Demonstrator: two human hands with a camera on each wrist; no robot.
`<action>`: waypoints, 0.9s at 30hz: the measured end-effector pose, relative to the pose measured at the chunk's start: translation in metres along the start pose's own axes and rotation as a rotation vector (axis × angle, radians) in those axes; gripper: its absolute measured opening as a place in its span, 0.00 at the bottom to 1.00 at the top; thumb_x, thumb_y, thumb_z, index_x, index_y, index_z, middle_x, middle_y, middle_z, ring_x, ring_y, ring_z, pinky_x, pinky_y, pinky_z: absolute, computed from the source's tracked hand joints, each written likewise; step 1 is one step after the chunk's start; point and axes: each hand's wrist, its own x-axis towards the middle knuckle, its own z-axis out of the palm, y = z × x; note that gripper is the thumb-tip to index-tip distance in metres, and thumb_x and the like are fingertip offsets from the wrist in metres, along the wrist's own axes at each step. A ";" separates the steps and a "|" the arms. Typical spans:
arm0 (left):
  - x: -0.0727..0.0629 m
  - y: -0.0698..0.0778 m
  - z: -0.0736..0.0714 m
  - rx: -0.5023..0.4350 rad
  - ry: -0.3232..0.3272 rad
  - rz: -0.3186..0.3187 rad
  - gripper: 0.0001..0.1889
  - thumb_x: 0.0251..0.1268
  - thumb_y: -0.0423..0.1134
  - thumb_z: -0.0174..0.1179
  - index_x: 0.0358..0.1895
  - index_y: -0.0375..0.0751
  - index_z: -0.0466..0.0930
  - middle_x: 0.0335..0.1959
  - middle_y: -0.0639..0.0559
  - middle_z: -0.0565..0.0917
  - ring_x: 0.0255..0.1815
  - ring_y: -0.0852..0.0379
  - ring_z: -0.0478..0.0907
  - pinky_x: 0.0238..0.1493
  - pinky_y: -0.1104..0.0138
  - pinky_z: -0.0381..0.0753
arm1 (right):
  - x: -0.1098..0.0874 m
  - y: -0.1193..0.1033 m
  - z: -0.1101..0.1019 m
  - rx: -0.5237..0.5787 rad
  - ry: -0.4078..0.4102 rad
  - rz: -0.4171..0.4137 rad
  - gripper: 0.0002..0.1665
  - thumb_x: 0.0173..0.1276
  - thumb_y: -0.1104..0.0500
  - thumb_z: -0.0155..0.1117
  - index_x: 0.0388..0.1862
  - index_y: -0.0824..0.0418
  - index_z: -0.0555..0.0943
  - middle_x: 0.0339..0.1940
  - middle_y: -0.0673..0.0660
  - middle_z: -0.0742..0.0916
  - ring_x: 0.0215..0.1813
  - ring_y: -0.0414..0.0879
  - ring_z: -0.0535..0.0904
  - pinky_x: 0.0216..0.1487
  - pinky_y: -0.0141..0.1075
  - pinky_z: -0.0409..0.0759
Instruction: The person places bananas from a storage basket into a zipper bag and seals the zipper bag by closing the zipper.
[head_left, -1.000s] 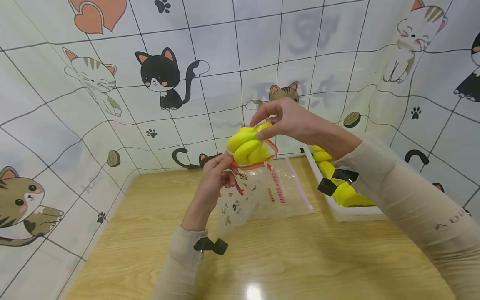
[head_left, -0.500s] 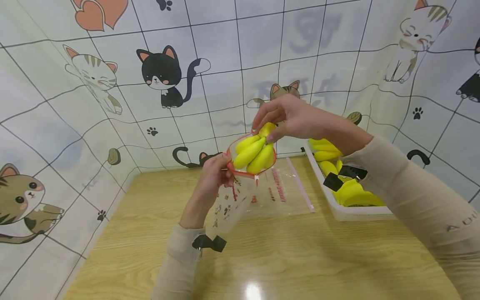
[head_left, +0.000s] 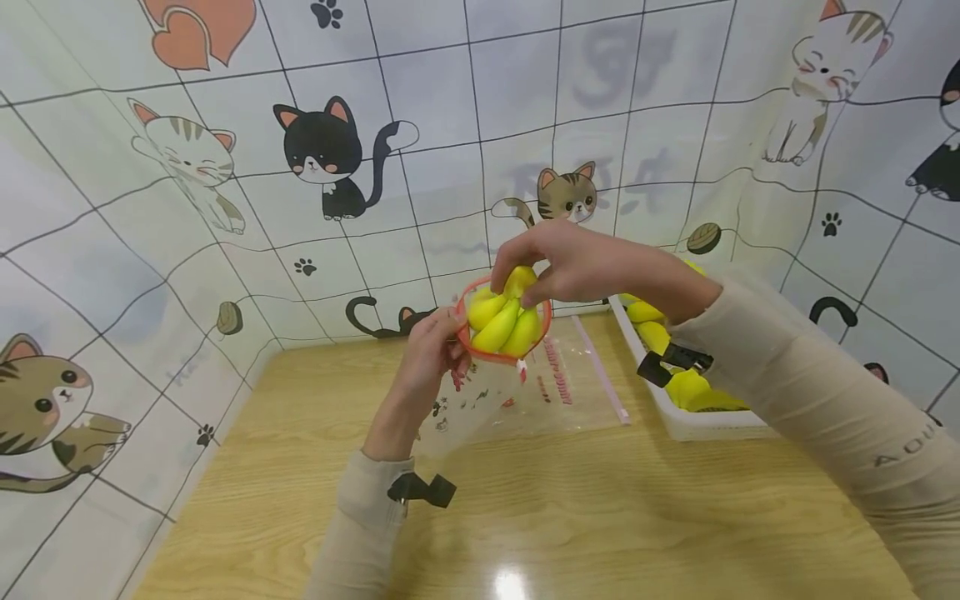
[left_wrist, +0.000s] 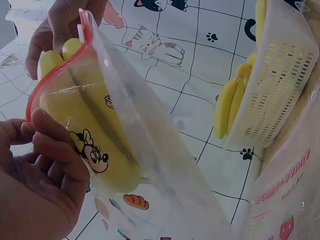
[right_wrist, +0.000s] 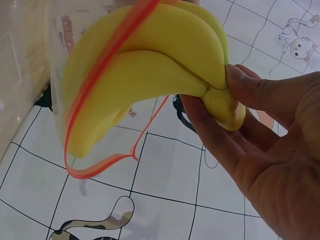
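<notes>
Right-hand grip (head_left: 570, 260) is pinching the banana bunch (head_left: 497, 329) by its stem, tips sitting in the red-rimmed bag (left_wrist: 145, 125) the left-hand grip (head_left: 429, 360) is pinching; right sleeve (head_left: 817, 408) is kinda blocking the right-side basket (head_left: 712, 428).

Banana bunch (right_wrist: 145, 75) partly inside a red-rimmed clear bag (right_wrist: 100, 168), stem (right_wrist: 225, 108) in the right hand (right_wrist: 272, 152)

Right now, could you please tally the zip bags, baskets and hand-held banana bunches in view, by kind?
Zip bags: 2 (red-edged bag and pink-edged bag)
Baskets: 1 (white basket)
Hand-held bunches: 1 (banana bunch)
Total: 4
</notes>
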 end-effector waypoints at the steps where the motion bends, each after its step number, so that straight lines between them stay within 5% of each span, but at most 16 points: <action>1: 0.000 0.000 0.000 -0.009 -0.002 0.003 0.14 0.80 0.43 0.45 0.32 0.42 0.69 0.19 0.57 0.66 0.17 0.59 0.67 0.21 0.71 0.69 | 0.001 0.000 0.001 -0.011 0.003 0.007 0.17 0.64 0.75 0.69 0.48 0.59 0.87 0.54 0.55 0.88 0.59 0.51 0.84 0.58 0.45 0.87; 12: 0.000 -0.002 0.002 -0.024 -0.019 0.011 0.15 0.80 0.43 0.46 0.31 0.42 0.71 0.18 0.56 0.70 0.17 0.58 0.68 0.21 0.70 0.67 | 0.006 0.001 0.016 -0.120 0.020 0.057 0.16 0.62 0.65 0.77 0.48 0.55 0.86 0.47 0.52 0.90 0.49 0.48 0.89 0.54 0.43 0.87; 27: 0.000 -0.001 0.004 -0.040 -0.024 0.030 0.15 0.81 0.44 0.46 0.31 0.42 0.68 0.18 0.55 0.69 0.14 0.58 0.69 0.20 0.70 0.69 | 0.021 0.004 0.037 -0.262 -0.014 -0.038 0.13 0.59 0.63 0.79 0.43 0.56 0.88 0.43 0.50 0.92 0.43 0.46 0.85 0.50 0.41 0.85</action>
